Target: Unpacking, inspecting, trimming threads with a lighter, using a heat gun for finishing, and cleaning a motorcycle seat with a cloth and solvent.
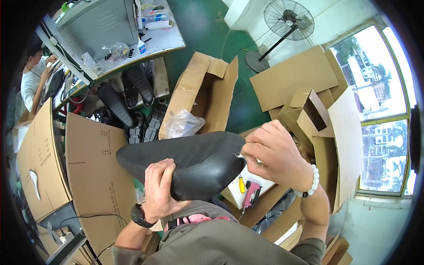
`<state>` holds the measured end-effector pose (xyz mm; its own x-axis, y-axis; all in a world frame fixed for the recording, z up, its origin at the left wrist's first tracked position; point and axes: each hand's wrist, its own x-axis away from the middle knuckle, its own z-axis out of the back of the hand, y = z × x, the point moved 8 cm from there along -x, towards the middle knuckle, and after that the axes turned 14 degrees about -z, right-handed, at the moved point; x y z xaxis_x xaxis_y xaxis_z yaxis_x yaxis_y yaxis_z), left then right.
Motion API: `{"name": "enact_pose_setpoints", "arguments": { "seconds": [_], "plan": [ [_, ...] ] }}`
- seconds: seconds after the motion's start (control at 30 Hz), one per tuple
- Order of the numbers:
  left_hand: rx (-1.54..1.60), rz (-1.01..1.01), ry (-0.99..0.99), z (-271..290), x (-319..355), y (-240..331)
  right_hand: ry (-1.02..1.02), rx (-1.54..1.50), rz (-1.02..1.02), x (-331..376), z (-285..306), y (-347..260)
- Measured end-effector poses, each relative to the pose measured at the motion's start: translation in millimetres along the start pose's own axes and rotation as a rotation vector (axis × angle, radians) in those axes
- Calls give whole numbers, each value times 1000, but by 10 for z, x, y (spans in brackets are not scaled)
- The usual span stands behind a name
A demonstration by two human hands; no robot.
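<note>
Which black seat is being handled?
The black seat mid-view: left hand on its side, right hand at its rounded end. The other seats lie by the workbench, untouched.

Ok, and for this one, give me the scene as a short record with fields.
Item held: long black padded seat, stitched toward its right end
Left hand: grips the seat's near side
Right hand: fingers curled at the seat's right end, beside a small white bit; exact grip unclear
Tools nearby: yellow-handled tool, pink-and-black tool
Ahead: open brown cardboard box, clear crumpled plastic bag at its near end
Upper right: dark round standing fan
Far left: another person, white top
</note>
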<state>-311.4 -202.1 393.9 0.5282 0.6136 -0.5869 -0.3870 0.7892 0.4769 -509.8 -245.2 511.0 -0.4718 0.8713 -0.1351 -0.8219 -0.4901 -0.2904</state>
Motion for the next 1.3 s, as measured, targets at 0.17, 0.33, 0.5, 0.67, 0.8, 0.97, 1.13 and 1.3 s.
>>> {"name": "enact_pose_setpoints", "arguments": {
  "seconds": [0.17, 0.33, 0.5, 0.67, 0.8, 0.97, 1.13, 1.3],
  "plan": [
    [91, 41, 9, -65, -21, -40, 108, -161, -105, 115, 186, 119],
    [138, 83, 1, -107, 6, -84, 124, -268, -169, 254, 325, 200],
    [191, 135, 76, -102, 83, -212, 220, -456, -330, 471, 472, 372],
    [279, 360, 107, -68, 232, -498, 420, -762, -526, 769, 503, 686],
    [538, 451, 130, -30, 270, -701, 357, -1030, -671, 893, 87, 867],
    [833, 581, 213, -49, 289, -742, 279, -921, -844, 1011, -756, 1112],
    [863, 622, 235, -33, 322, -853, 196, -1185, -1029, 1132, -1862, 1409],
    [714, 686, 412, 127, 512, -969, 80, -1303, -1171, 1174, -2826, 1728]
  ]
}}
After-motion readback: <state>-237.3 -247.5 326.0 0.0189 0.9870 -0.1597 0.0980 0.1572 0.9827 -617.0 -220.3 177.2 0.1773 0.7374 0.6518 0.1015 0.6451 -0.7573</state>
